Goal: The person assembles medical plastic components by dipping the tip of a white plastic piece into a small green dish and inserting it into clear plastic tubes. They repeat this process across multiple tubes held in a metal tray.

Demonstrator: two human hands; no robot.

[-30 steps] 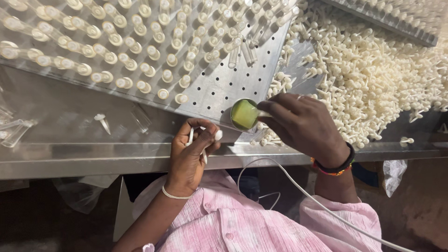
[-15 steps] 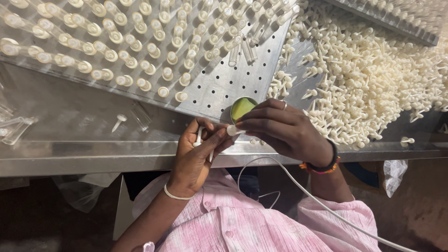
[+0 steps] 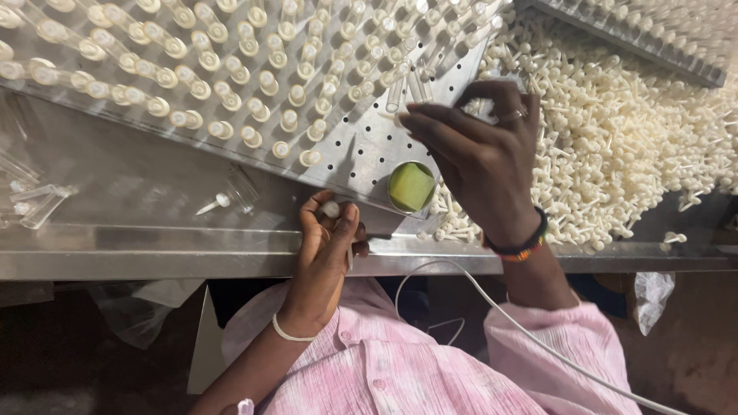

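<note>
Left hand (image 3: 327,257) sits at the front edge of the steel tabletop (image 3: 115,253), fingers curled together and pinching a small white plug (image 3: 331,208) at the tips; a thin white stem also shows beside the palm, can't tell if it's a second piece. Right hand (image 3: 484,157) is raised over the perforated metal plate (image 3: 361,150), fingers loosely spread and arched, thumb and forefinger closed on something small at the plate surface, too small to identify; ring on one finger, beaded band on the wrist. Just below the right fingers, between both hands, a small round tin with a yellow-green pad (image 3: 411,187) rests at the plate's lower corner, not touched by either hand. Up and left of the fingers the plate holes are filled with rows of clear tubes with white caps (image 3: 231,84); holes nearest the right fingers are unfilled. Right of the right hand: a big loose heap of white stemmed plugs (image 3: 615,131), touching the plate edge. Left of the left fingers, one loose clear tube (image 3: 227,198) lies on the tabletop. White cable (image 3: 492,307) runs across the pink shirt.
</note>
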